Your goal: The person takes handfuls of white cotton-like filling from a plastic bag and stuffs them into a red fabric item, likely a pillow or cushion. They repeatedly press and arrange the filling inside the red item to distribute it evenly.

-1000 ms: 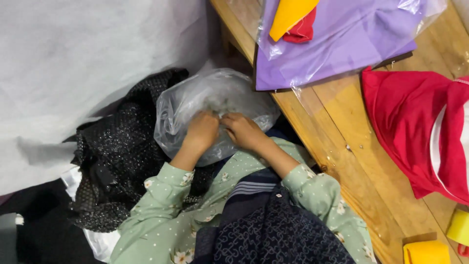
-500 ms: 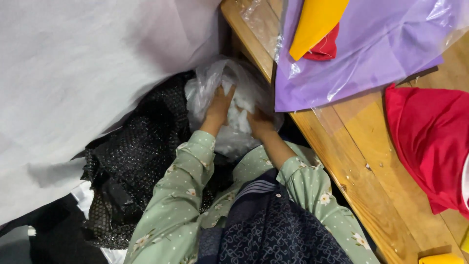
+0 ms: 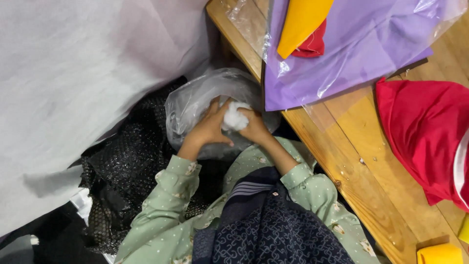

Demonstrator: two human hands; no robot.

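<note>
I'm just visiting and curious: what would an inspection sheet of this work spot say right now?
Surface: wooden table at the right, bare planks along its edge.
Job's things: white fluffy wad at the mouth of a clear plastic bag beside the table.
Clutter: purple sheet in clear wrap, yellow cloth, red cloth, yellow roll, all on the table.
Grippers: left hand rests on the bag beside the wad; right hand has its grip closed on the wad.
Cables: nothing seen.
Surroundings: white fabric sheet at the left, black sparkly fabric heaped below it.
</note>
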